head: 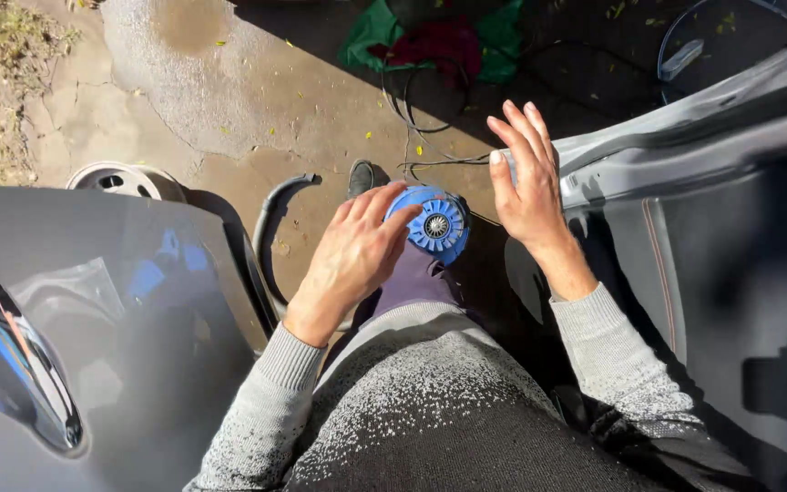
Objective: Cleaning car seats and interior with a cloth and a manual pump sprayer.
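Left hand (350,260) fingertips resting on blue ribbed disc (433,224), centre scene, near knee. Right hand (527,182) released, fingers spread, beside grey car panel (685,146). Advice: steady disc with both hands, keep grip even.

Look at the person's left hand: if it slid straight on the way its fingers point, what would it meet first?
The left hand points up and right; its fingertips already touch the blue round power tool, so that comes first. Depth is hard to judge here.
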